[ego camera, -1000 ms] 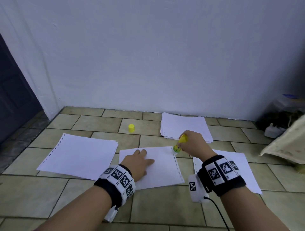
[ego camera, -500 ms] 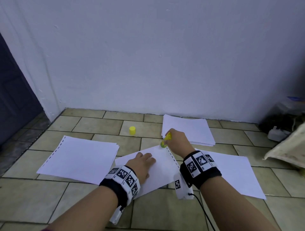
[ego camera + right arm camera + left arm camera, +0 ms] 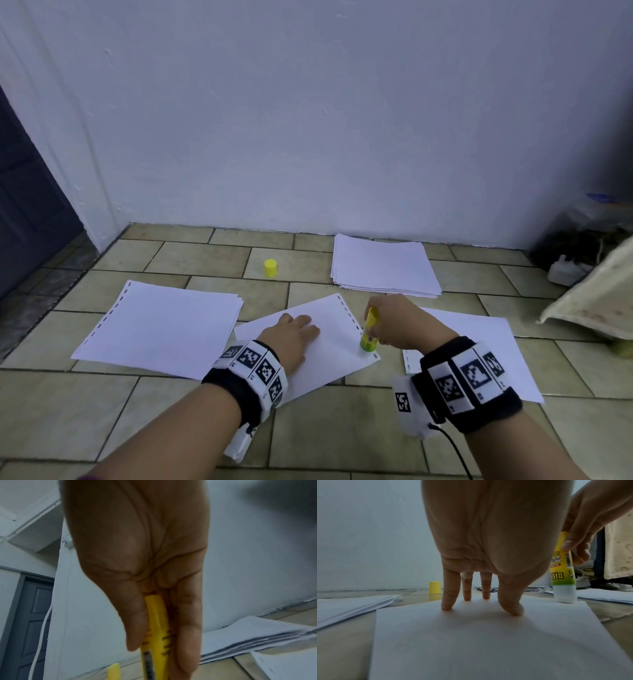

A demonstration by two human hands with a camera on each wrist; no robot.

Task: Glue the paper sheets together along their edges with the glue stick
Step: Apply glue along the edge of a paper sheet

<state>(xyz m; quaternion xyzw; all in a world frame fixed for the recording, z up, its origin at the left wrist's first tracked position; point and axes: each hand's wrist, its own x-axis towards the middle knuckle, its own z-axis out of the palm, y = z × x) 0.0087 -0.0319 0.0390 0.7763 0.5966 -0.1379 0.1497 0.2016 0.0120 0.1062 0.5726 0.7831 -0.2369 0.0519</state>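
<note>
Glue stick [image 3: 369, 334] nearer, in right hand [image 3: 397, 320]

The glue stick [image 3: 561, 566] I hold bears upside-down Korean print and a barcode. Its small red brand line is too blurred to read.

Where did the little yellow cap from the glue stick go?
In the head view the yellow cap stands on the tiled floor near the wall, left of the paper stack and beyond the sheet under the left hand.
</note>
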